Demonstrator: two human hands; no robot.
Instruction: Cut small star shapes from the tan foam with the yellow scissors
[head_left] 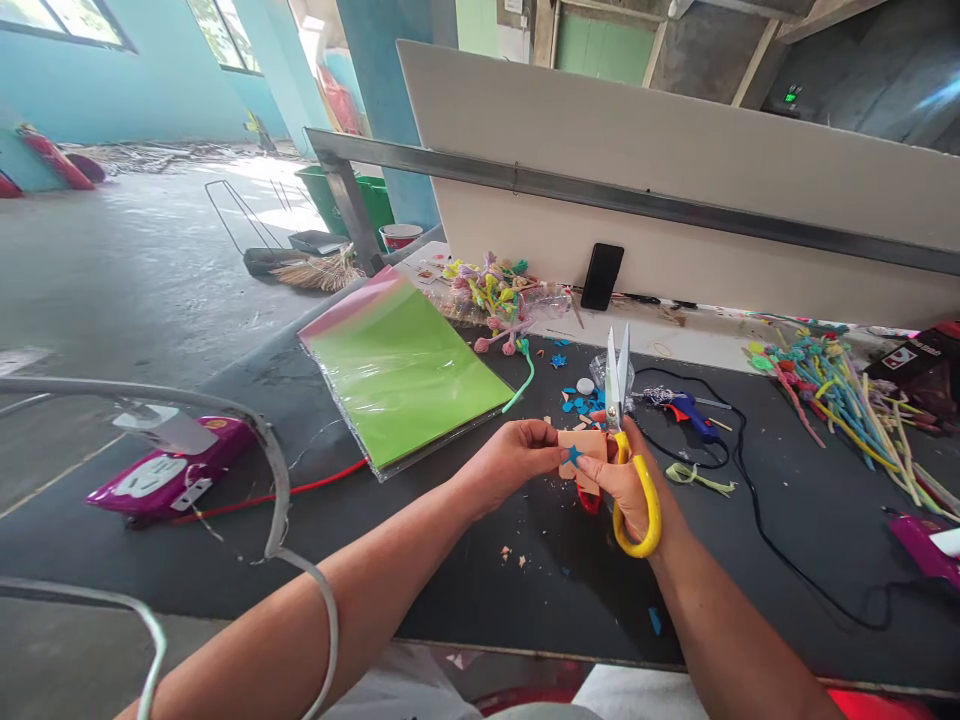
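My left hand (514, 455) pinches a small tan foam piece (586, 444) that carries a tiny blue star (574, 455). My right hand (626, 480) touches the same piece with its fingertips while holding yellow-handled scissors (630, 470), blades slightly apart and pointing up and away. Both hands hover over the black table (465, 560) near its front edge. Something red (589, 498) shows just below the piece.
A stack of green sheets in plastic (401, 365) lies to the left. Blue foam cut-outs (581, 402), a blue glue gun (690, 415) with black cable, and piles of pipe-cleaner flowers (832, 385) sit behind. A magenta power strip (169, 475) lies far left. A phone (601, 276) leans on the white board.
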